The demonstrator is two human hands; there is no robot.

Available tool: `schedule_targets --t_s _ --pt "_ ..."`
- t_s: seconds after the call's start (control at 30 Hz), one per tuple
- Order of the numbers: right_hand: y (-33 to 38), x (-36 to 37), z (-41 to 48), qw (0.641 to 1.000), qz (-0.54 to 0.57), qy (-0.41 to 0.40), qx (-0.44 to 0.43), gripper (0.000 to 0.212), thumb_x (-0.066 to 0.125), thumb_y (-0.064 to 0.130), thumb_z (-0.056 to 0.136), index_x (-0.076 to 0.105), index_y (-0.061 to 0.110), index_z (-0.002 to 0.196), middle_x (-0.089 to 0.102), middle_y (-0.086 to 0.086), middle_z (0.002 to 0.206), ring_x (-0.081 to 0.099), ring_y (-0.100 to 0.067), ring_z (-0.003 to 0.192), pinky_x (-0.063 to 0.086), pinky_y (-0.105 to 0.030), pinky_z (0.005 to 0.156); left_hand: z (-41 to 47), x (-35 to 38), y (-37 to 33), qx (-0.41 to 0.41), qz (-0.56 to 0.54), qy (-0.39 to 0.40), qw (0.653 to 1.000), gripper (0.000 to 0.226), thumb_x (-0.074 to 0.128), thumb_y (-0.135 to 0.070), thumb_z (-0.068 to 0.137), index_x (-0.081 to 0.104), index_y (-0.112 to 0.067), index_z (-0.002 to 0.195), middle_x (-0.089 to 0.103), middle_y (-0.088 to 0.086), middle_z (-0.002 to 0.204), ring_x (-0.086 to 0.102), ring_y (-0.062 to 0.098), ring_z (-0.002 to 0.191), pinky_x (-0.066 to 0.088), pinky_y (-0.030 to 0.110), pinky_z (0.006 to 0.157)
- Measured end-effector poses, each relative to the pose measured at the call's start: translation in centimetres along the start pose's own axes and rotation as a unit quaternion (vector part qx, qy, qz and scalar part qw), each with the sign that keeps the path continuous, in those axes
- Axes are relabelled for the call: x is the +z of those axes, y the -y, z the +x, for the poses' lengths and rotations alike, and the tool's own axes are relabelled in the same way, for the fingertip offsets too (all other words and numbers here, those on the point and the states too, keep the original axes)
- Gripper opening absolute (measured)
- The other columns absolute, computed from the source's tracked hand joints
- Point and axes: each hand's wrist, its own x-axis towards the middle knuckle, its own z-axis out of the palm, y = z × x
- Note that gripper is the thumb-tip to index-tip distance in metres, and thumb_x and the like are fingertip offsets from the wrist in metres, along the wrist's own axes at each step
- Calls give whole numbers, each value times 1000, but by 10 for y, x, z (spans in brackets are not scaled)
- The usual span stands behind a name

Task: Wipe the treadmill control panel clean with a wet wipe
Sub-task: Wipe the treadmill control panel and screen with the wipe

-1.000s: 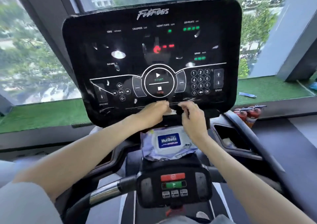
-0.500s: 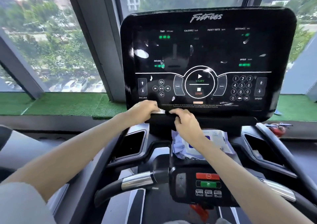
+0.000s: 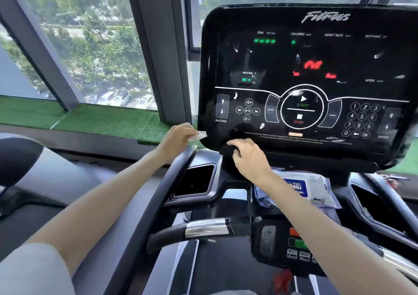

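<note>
While beside the control panel (image 3: pixel 316 52), wet wipe (image 3: pixel 199 136) pinched in left hand (image 3: pixel 178 140), right hand (image 3: pixel 248 159) curled round its edge.

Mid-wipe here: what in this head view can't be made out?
Head view:
- control panel: right edge cut by the frame.
- red readout: blurred, unreadable.
- wet wipe: mostly hidden inside the left hand.
- right hand: whether its curled fingers grip anything, dark on dark.

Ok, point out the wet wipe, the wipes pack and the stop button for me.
wet wipe (image 3: pixel 200 135), head view, its white free end.
wipes pack (image 3: pixel 316 189), head view, white top right of the blue label.
stop button (image 3: pixel 299 116), head view, its white square.
</note>
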Motion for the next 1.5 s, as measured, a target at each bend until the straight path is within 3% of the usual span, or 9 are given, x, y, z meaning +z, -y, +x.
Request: schedule_targets --t_s 0.17,0.27,0.47,0.67,0.83,0.97,1.13,1.33,1.5 --pt "-1 7 1 995 -84 -20 -55 40 48 2 79 61 10 117 65 -2 112 52 -20 105 47 -33 81 -10 -8 0 -139 -9 -264 954 22 48 13 87 66 3 94 60 13 91 51 18 80 43 21 70" --pt "-4 9 1 991 -110 -33 -73 40 52 1 75 63 9 113 67 -2 105 54 -23 97 49 -35 75 -16 19 -22 45 24 -222 974 32 53 20 78 66 1 101 61 12 93 55 20 83 51 25 70" --pt "-10 1 5 992 -95 -11 -87 39 52 3 75 64 12 110 67 0 106 54 -21 99 47 -33 80 -15 36 -8 126 61 -113 984 42 61 20 69 66 -2 104 56 7 103 51 20 92 55 35 64" --pt "-8 -8 13 988 -107 70 -84 38 47 6 80 63 16 114 65 2 114 53 -20 108 42 -32 89 1 -18 13 -199 7 -325 925 25 48 13 87 67 5 102 63 18 92 57 27 82 37 13 69" --pt "7 -30 39 996 -7 82 -34 28 51 15 85 69 19 106 71 -2 102 61 -22 100 47 -32 88 46 -44 -67 -202 -194 -292 915 25 54 6 86 68 -2 105 66 6 97 59 16 86 46 18 76" --pt "37 -74 69 942 327 27 65 20 63 23 85 64 20 105 70 -5 92 66 -20 86 55 -36 79 56 -58 -124 -209 -566 -122 788 29 52 13 81 68 -5 97 69 9 86 65 19 74 54 27 64" --pt "39 -116 90 893 428 -43 133 19 68 10 80 61 8 98 69 -13 86 62 -16 67 47 -23 56 64 -58 -151 -155 -682 -32 714 32 45 1 88 63 -1 115 68 10 94 63 18 82 53 30 71" --pt "36 -138 94 843 518 -39 139 13 63 0 80 61 6 92 69 -15 76 65 -19 58 53 -28 54 80 -51 -184 -105 -653 -40 749 26 61 -2 84 67 -3 109 67 15 99 65 22 90 52 33 83" --pt "21 -146 98 919 379 -78 79 6 67 17 79 64 17 84 69 -6 75 67 -17 67 57 -33 61 93 -52 -200 -160 -641 -89 745 24 57 8 84 66 -1 104 69 14 90 68 22 76 55 33 66"
